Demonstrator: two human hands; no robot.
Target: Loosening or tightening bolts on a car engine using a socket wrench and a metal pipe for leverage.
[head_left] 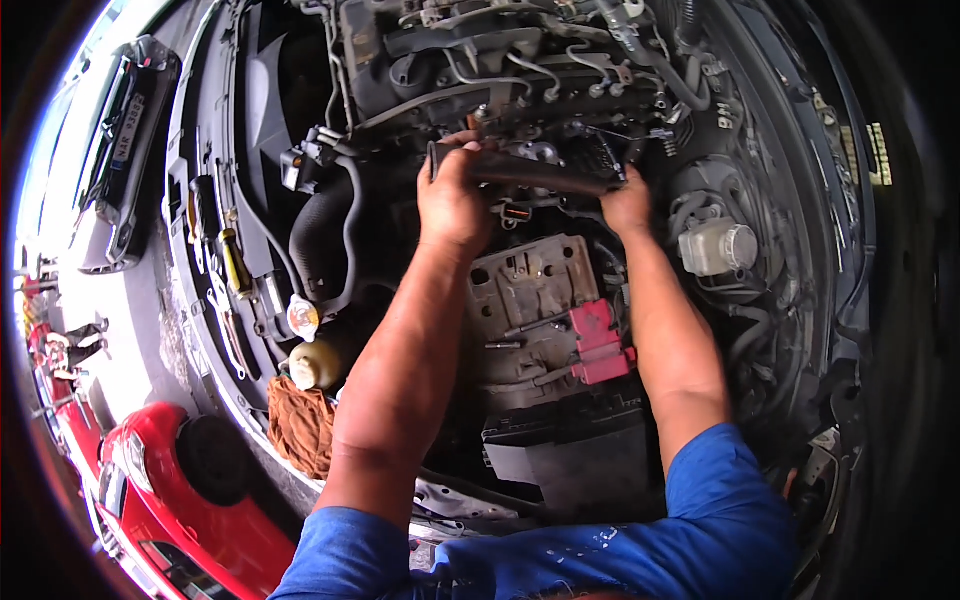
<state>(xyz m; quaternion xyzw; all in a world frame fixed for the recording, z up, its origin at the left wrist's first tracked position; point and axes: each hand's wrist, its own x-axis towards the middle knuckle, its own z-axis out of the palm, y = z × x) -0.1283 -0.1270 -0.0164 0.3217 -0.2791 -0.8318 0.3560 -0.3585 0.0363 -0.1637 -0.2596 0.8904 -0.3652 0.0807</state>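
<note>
Over the open engine bay, a long dark part, smooth and slightly curved, spans my two hands. I cannot make out its exact kind. My left hand is closed round its left end, thumb on top. At the other end my right hand grips it, with most fingers hidden. Beyond the part lies the engine, with metal lines and hoses. Just below my hands is a rusty, dusty metal battery tray, and a red plastic terminal cover sits at its right.
A black box is nearest my body. Along the left front edge lie a yellow-handled screwdriver, wrenches and a brown cloth. A whitish fluid reservoir stands right. Outside are a red car and a light-coloured vehicle.
</note>
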